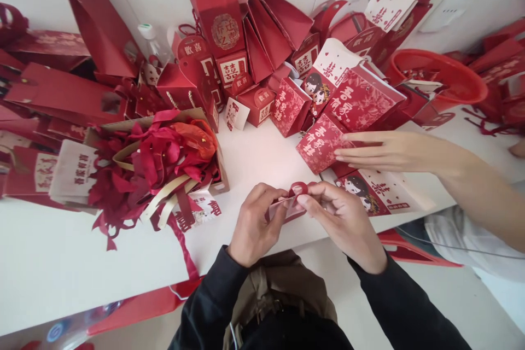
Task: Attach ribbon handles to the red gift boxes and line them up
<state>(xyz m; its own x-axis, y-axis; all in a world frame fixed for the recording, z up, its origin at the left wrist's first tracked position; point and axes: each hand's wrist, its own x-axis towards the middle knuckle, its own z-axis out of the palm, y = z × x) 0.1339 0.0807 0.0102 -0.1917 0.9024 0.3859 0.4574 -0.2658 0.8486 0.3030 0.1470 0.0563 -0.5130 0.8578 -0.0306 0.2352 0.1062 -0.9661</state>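
Note:
At the near table edge, my left hand (256, 224) is closed, its thumb and fingers pinching the side of a small red paper gift box (290, 213). Opposite it, my right hand (348, 219) pinches a red ribbon (298, 188) that curls in a loop at the top of this box. My fingers cover most of the box. Left of my hands, a cardboard box (223, 175) is heaped with red ribbons (151, 158), and a few cream strips lie among them. A printed card (200, 210) is on the table beside it.
From the right, another person's hand (394, 152) touches a red printed box (320, 145). Red gift bags (106, 22) and boxes (225, 22) crowd the wall side. A red basin (443, 76) stands back right; a plastic bottle (150, 38) is at the back. Red stools (139, 306) show below the white table (61, 262).

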